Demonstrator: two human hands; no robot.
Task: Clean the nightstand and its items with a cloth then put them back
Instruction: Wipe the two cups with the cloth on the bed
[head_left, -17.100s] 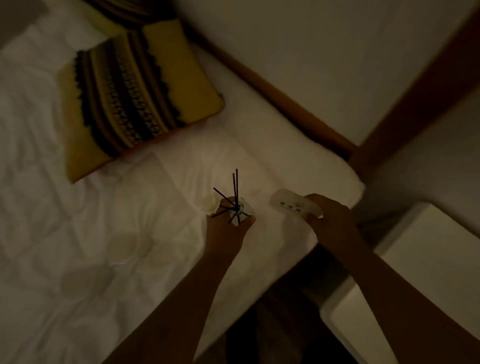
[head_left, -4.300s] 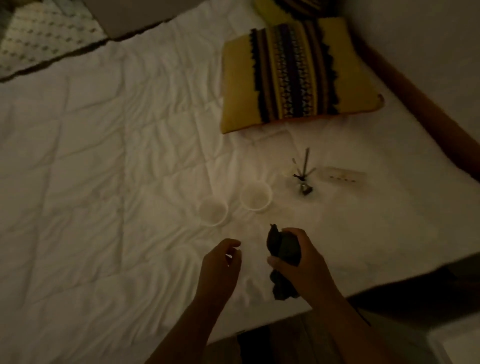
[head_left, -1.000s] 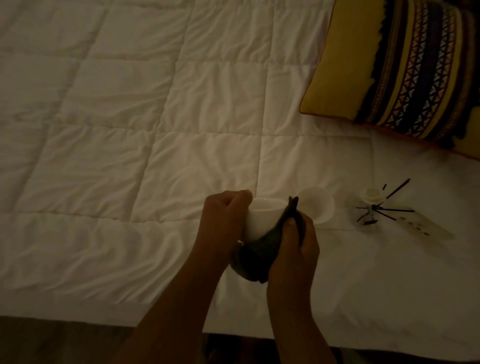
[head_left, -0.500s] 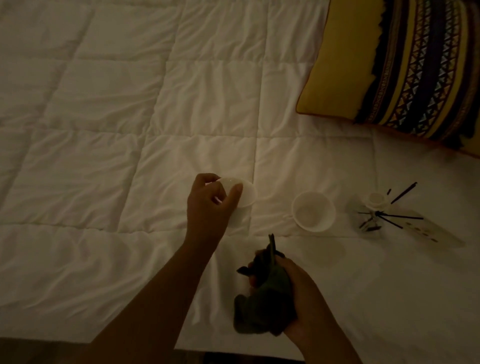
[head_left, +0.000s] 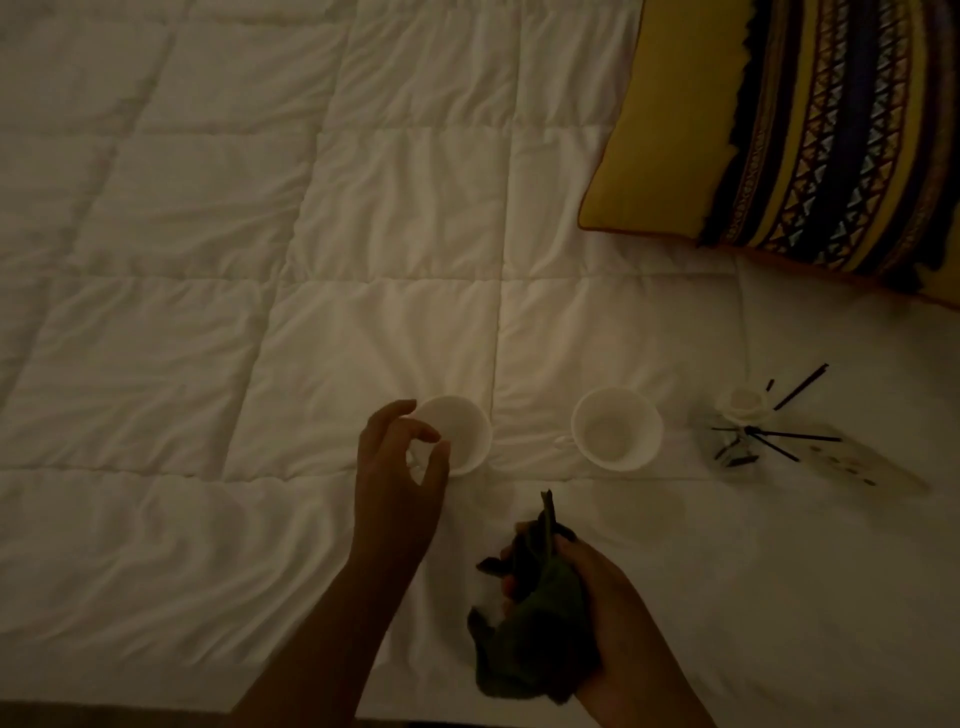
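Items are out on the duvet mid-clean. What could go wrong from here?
1. The diffuser stands on the soft duvet, reeds splayed; a nudge could tip it onto the remote beside it. Whether it holds liquid is unclear.
2. The left cup, at the left hand, and the other cup sit on uneven quilting; pressing nearby might topple them.
3. The scene is dim, so the cloth in the right hand may miss dirt.

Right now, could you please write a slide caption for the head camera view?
Left hand beside a white cup on the bed; right hand grips a dark cloth, second cup nearby.
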